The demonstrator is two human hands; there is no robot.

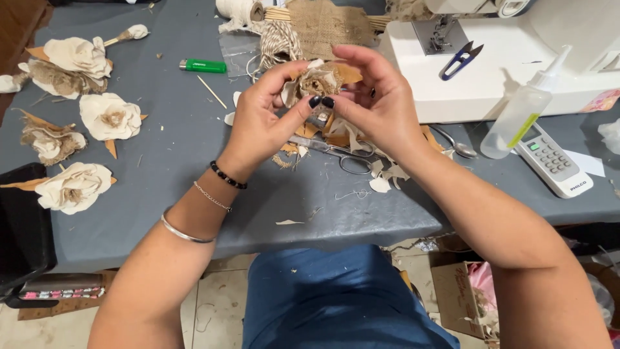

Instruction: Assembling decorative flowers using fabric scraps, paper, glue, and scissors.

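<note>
Between our fingertips, above the grey table (194, 148), we hold a half-made fabric flower (318, 83) of cream petals and burlap. Our left hand (261, 123) pinches its near-left edge, thumb and forefinger clamped on a petal; our right hand (381, 103) cups it from the right, thumb pressed to the front, fingers curled over the top. Just below the thumbs lie scissors (342, 155) among cloth scraps. Left of our left fingers: green lighter (203, 65), finished flowers (111, 116). Right of our right fingers: glue bottle (520, 113), white sewing machine (516, 64), blue thread snips (460, 60).
</note>
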